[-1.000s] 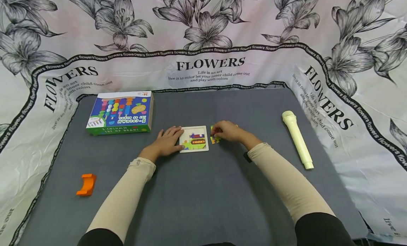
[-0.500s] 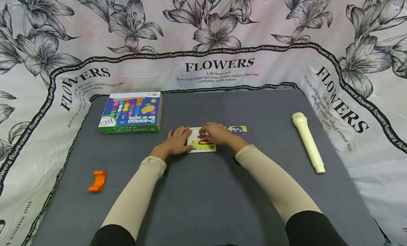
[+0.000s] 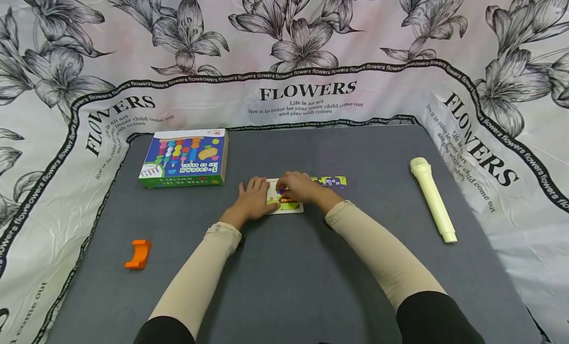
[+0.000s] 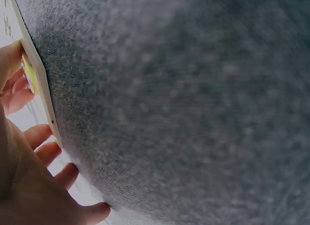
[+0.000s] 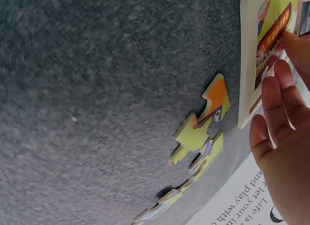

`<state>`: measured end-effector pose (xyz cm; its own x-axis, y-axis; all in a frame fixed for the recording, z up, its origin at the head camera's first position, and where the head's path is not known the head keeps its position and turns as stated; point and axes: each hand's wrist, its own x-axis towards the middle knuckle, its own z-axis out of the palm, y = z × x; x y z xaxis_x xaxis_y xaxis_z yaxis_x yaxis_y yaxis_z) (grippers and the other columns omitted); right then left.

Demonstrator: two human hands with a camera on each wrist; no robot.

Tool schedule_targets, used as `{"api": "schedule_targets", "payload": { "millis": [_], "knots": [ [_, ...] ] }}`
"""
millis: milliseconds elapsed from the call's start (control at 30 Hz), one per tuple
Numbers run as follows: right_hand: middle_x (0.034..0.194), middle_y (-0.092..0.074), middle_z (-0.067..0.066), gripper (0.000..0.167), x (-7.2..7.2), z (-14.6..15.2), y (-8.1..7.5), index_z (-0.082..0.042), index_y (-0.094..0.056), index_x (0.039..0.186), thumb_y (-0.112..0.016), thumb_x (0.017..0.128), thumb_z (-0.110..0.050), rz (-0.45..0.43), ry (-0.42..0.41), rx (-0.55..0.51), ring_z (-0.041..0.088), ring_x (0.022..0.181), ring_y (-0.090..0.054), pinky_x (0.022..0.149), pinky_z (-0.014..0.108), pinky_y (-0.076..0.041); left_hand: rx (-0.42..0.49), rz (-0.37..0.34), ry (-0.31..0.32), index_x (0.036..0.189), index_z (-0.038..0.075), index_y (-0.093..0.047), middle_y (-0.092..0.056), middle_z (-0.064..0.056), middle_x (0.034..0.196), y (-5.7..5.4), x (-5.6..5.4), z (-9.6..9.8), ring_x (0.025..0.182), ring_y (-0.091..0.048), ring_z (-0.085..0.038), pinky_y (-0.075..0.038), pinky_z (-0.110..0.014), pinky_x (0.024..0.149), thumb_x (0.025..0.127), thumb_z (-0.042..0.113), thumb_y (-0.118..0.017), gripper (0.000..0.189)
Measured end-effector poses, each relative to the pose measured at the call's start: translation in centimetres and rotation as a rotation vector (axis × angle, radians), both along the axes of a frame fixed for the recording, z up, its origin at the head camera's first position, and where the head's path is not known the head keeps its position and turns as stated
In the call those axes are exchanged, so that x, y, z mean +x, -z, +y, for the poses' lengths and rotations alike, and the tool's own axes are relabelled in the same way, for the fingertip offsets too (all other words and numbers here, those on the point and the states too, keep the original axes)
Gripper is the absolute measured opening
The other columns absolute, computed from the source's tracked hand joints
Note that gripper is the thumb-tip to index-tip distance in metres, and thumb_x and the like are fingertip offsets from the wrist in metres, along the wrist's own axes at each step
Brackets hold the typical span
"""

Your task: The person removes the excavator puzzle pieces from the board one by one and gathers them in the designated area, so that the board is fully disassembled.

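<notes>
One orange curved block point(image 3: 139, 254); one blue-and-green box point(image 3: 181, 159); left hand point(image 3: 251, 203), fingers spread, thumb over the one puzzle tray point(image 5: 248, 60), mid-tabletop point(image 3: 284, 285). Right hand point(image 3: 299, 188) above the tray, fingers part-curled; cannot tell whether it pinches anything. Just beyond, at least three loose puzzle pieces point(image 3: 334, 181); right-wrist view shows one orange end point(image 5: 217, 95), hidden in head view. Far right: one pale yellow stick point(image 3: 433, 200).

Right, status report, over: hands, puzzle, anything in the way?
Left hand touching puzzle board. Right hand over it, grip unclear. Loose pieces alongside, not yet fitted. Right hand hides part of puzzle board.
</notes>
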<state>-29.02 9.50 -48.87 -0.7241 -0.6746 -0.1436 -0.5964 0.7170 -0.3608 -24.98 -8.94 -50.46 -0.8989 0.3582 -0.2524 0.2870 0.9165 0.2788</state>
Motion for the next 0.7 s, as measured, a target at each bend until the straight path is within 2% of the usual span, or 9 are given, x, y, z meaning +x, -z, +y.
{"api": "schedule_targets", "payload": {
  "millis": [133, 333, 700],
  "knots": [
    [0.11, -0.061, 0.004, 0.02, -0.1, -0.4, -0.4, -0.014, -0.069, 0.112, -0.066, 0.094, -0.018, -0.016, 0.004, 0.022, 0.022, 0.103, -0.057, 0.085, 0.042, -0.043, -0.002, 0.001, -0.006, 0.151, 0.009, -0.031, -0.022, -0.012, 0.158, 0.0, 0.1, -0.1, 0.148, -0.011, -0.032, -0.007, -0.068, 0.112, 0.093, 0.057, -0.053, 0.079],
    [0.116, -0.061, 0.004, 0.019, -0.4, -0.4, -0.8, -0.015, -0.067, 0.112, -0.066, 0.093, -0.018, -0.059, 0.016, 0.015, 0.024, 0.11, -0.055, 0.094, 0.048, -0.041, 0.016, 0.019, 0.017, 0.151, 0.018, -0.032, -0.02, -0.011, 0.159, 0.3, 0.2, -0.4, 0.148, -0.01, -0.033, -0.007, -0.069, 0.111, 0.094, 0.058, -0.05, 0.072],
    [0.12, -0.065, 0.004, 0.026, -1.1, -0.1, -1.1, -0.016, -0.069, 0.118, -0.068, 0.092, -0.015, -0.056, -0.065, -0.004, 0.024, 0.116, -0.057, 0.102, 0.052, -0.037, 0.025, 0.02, 0.019, 0.152, 0.02, -0.029, -0.019, -0.011, 0.16, 0.4, 0.3, -0.5, 0.149, -0.009, -0.034, -0.007, -0.069, 0.111, 0.094, 0.059, -0.049, 0.073]
  ]
}}
